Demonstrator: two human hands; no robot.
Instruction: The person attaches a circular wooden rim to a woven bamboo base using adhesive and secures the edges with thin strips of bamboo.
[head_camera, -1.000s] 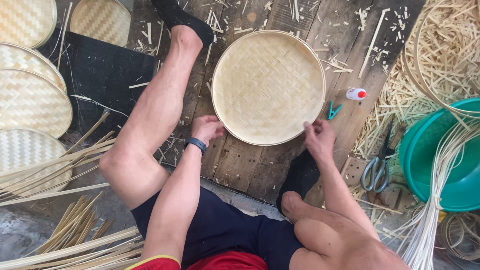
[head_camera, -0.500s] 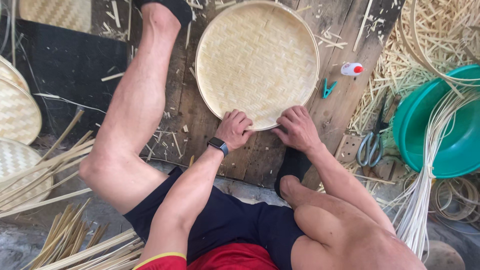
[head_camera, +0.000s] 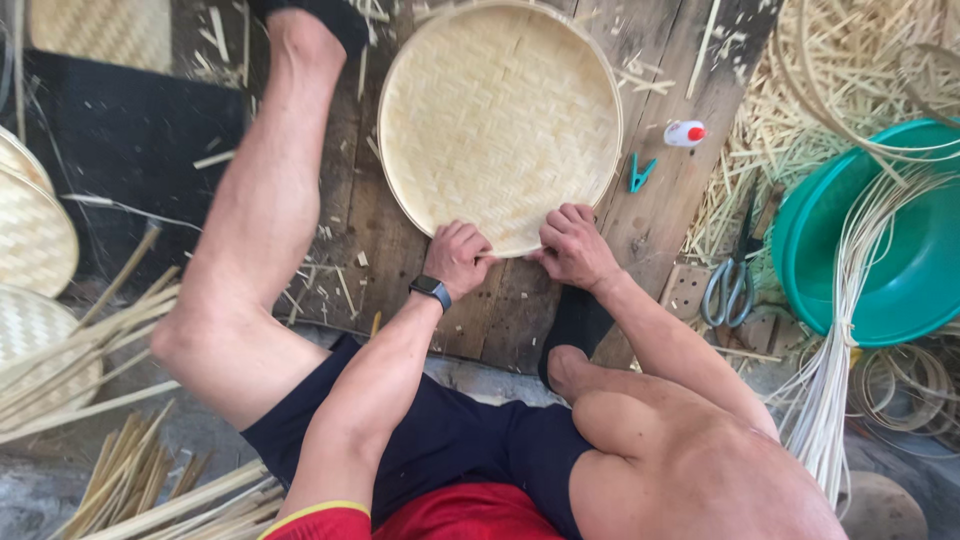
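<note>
Down on the plank floor (head_camera: 420, 290), both hands meet at the near edge of a round, shallow tray of pale woven bamboo (head_camera: 500, 120). The left hand (head_camera: 458, 258) is curled with its fingers pressed onto the rim, and the right hand (head_camera: 572, 245) sits just beside it, fingers bent over the same stretch of rim. Each grip looks closed on the tray's edge, though whether the fingertips pinch a loose strip or only the rim itself is too small to tell. Holding it this way, I'd judge, pins the tray flat against the planks while the fingers work one spot of the border.

From the grip, the whole tray spreads away from the person, its bulk lying beyond the knuckles and between the bare legs. A black wristwatch (head_camera: 431, 291) sits on the left wrist, just behind that grip.

Off to the right of the right-hand grip, near but not touching the tray, lie a small teal plastic clip (head_camera: 638, 173) and a little white bottle with a red cap (head_camera: 685, 133). Farther right are grey-handled scissors (head_camera: 728, 280) and a green plastic basin (head_camera: 890, 250) draped with long pale cane strands (head_camera: 850, 330). Well to the left of the grips lie more woven bamboo trays (head_camera: 35, 235) and split bamboo sticks (head_camera: 120, 470).
</note>
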